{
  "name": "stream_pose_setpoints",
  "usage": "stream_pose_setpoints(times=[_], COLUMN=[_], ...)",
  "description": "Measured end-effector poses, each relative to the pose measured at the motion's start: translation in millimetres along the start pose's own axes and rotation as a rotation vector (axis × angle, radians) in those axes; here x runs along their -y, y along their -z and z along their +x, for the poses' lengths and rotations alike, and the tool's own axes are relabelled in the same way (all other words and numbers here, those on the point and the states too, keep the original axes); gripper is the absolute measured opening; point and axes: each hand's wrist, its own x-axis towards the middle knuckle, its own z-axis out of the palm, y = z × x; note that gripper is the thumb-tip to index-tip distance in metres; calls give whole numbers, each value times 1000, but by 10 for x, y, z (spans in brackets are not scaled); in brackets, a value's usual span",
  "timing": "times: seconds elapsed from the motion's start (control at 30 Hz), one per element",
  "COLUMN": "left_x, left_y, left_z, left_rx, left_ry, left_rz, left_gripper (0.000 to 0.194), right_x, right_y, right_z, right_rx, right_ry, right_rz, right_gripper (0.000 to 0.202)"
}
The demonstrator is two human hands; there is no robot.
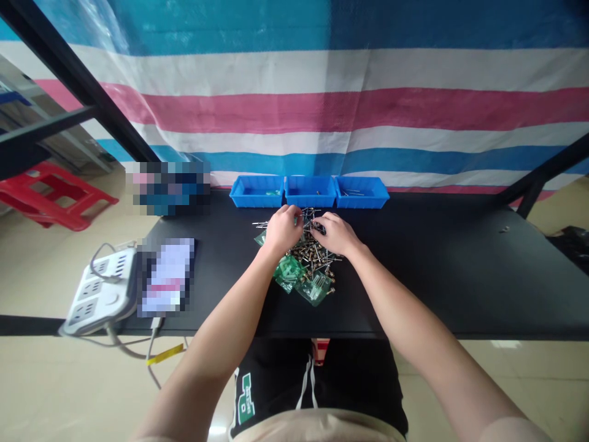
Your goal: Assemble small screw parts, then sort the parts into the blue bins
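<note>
A pile of small metal pieces with thin shafts (313, 253) lies on the black table, with small green plastic bags (315, 287) along its near side. My left hand (284, 228) is at the pile's far left part, its fingers curled together; what they hold, if anything, is too small to name. Opposite it, my right hand (335, 233) reaches into the pile's right part, thumb and fingers apart around some of the metal pieces. Just beyond my hands stand a left blue bin (256, 201), a middle blue bin (310, 201) and a right blue bin (361, 202), with few small items inside.
A white power strip (99, 291) with cables sits at the table's left edge, beside a blurred flat object (168, 276). Another blurred item is at the back left. A tiny piece (505, 229) lies far right on the black table (460, 276). Striped sheeting hangs behind.
</note>
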Motion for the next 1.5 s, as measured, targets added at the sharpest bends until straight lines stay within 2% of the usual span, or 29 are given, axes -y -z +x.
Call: stream_pose_setpoints(times=[0.53, 0.73, 0.87, 0.97, 1.3, 1.5], left_x=[-31, -33, -35, -39, -20, -21], left_y=[10, 9, 1, -5, -32, -27], left_z=[1, -3, -13, -20, -17, -16], left_rx=[14, 14, 39, 62, 88, 59], left_ry=[4, -45, -129, -168, -244, -203], left_rz=[-1, -39, -89, -99, -126, -105], left_gripper=[16, 19, 28, 27, 22, 18], right_x=[-74, -52, -49, -35, 6, 22], right_y=[-41, -10, -41, -70, -87, -85], right_z=[28, 31, 46, 45, 27, 16], right_rx=[-102, -241, -356, -418, -448, -440], right_ry=[-3, 26, 101, 144, 85, 149], right_rz=[56, 131, 258, 360, 476, 452], right_gripper=[22, 22, 22, 20, 20, 26])
